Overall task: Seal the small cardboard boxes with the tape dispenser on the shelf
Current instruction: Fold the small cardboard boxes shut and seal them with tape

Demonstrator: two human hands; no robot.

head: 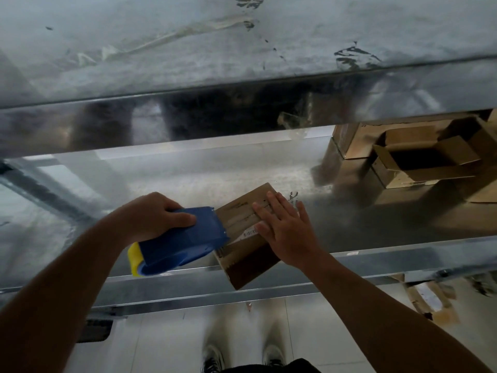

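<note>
Now mid-seal, by look of it. Your left hand (153,216) grips blue tape dispenser (183,238), fingers curled round its body, blade end touching left end of small cardboard box (239,214). Your right hand (287,232) lies flat on box top, fingers straight, slightly spread, pinning it.

Next move likely: draw dispenser along seam, press box down, clear your fingers from tape path.

Box sits skewed on metal shelf (376,219), corner overhanging front edge. Flaps look closed, barcode label shows.
</note>
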